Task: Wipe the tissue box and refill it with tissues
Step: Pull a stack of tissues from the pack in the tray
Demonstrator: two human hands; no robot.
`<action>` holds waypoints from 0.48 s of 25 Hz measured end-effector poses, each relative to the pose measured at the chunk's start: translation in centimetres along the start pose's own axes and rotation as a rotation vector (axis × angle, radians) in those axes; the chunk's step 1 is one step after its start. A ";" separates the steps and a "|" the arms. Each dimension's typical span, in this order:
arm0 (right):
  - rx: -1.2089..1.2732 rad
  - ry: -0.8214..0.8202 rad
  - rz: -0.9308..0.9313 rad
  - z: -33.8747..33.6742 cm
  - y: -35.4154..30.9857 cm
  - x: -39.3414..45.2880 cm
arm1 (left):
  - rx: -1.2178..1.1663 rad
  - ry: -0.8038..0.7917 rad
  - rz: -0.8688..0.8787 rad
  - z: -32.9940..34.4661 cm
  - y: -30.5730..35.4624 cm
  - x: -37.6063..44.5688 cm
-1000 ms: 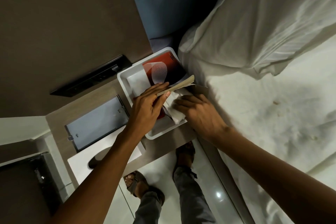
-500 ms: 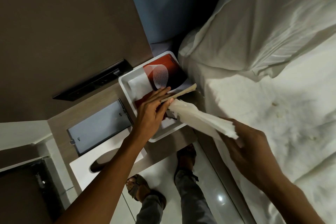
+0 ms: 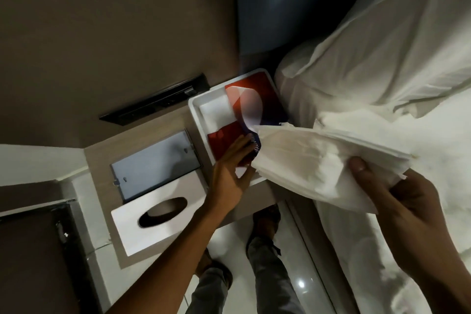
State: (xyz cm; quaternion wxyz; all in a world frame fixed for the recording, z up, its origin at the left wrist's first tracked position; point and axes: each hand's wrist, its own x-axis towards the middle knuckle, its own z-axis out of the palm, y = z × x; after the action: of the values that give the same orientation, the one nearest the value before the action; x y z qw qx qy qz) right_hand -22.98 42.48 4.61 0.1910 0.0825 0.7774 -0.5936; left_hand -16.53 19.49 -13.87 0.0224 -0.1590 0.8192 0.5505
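Note:
A white tissue box base [image 3: 197,107] lies open on the bedside table, next to the bed. Inside it rests a red tissue packet [image 3: 257,102] with a white and blue flap. My left hand [image 3: 230,171] presses on the packet's near end. My right hand [image 3: 397,194] holds a thick stack of white tissues [image 3: 313,158] above the box's near corner and the bed edge. The box's white lid [image 3: 163,214], with its dark oval slot, lies on the table at the lower left. A grey flat panel [image 3: 155,163] lies between the lid and the base.
The wooden bedside table [image 3: 102,158] has a black switch strip [image 3: 155,102] on the wall behind it. A bed with a white sheet [image 3: 420,135] and pillow [image 3: 382,46] fills the right side. My feet [image 3: 265,219] stand on the glossy floor below.
My right hand has pulled the stack of tissues out of the red packet and lifted it right, toward the bed. My left hand stays pressed on the packet.

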 end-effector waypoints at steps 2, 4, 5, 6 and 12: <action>0.005 -0.059 -0.001 1.9 -0.9 0.3 | -0.161 0.074 -0.232 -2.0 1.4 -2.1; 0.012 -0.161 0.006 4.3 -1.7 0.3 | -0.451 0.182 -0.500 -4.5 2.8 -3.5; 0.033 -0.225 0.015 5.8 -1.9 0.3 | -0.657 0.213 -0.602 -5.9 3.2 -4.1; 0.064 -0.286 0.028 7.3 -2.1 0.3 | -0.893 0.228 -0.672 -7.3 3.3 -4.7; -0.034 -0.578 0.147 16.4 -1.6 0.5 | -1.498 0.264 -0.588 -14.4 1.9 -9.1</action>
State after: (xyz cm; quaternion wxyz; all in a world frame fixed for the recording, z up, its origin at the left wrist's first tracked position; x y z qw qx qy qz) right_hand -20.79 26.33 2.19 0.4481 -0.0371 0.6925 -0.5642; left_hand -6.47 9.17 -4.62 -0.0430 -0.4039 0.1547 0.9006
